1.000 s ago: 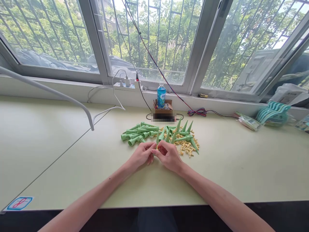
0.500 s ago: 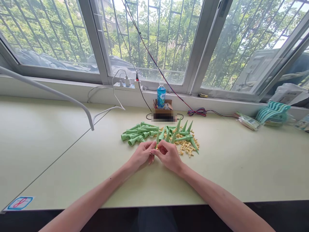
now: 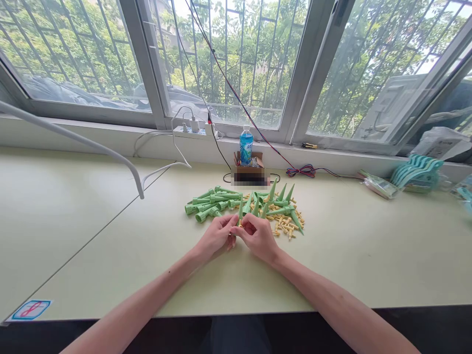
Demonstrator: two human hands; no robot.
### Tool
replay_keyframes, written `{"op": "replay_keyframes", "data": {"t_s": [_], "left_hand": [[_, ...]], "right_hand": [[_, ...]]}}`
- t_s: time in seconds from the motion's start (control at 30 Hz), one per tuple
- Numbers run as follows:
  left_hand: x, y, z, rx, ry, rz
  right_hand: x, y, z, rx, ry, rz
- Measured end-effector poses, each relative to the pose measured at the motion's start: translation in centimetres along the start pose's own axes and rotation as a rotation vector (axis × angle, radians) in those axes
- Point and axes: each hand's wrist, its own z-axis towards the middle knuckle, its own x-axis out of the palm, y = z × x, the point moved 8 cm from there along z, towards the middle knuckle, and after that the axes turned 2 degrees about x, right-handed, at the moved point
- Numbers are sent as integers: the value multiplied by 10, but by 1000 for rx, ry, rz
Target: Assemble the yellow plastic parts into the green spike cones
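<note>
My left hand (image 3: 219,234) is closed around a green plastic spike (image 3: 241,210), whose pointed end stands up above the fingers. At its lower end, my right hand (image 3: 259,238) pinches a small yellow plastic fitting (image 3: 240,224). The two hands touch, and the fingers partly hide the join between spike and fitting. Just beyond them lie several loose green spikes (image 3: 206,200), hollow ends toward the left. More green spikes (image 3: 282,191) point upward behind my right hand, among a heap of yellow fittings (image 3: 286,227).
A blue-labelled bottle (image 3: 246,146) stands in a small cardboard box (image 3: 260,160) by the window. Coiled cable (image 3: 301,170) and turquoise hangers (image 3: 416,172) lie at the back right. A white cable (image 3: 110,152) arcs over the table's left side.
Both hands stay almost in place, with only slight finger movement at the spike and fitting. The piles look the same.
</note>
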Motion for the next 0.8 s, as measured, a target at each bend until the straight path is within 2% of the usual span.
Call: {"op": "replay_keyframes", "data": {"t_s": [0.1,0.33,0.67,0.8], "left_hand": [[-2,-3,0,11,-22,6],[-16,-13,1,81,-157,153],[-19,-20,0,127,-231,220],[-20,-21,-1,180,-277,322]], "right_hand": [[-1,0,0,4,-5,6],[-5,-7,3,51,-32,23],[-7,-15,4,111,-48,-5],[-13,-17,4,156,-115,24]]}}
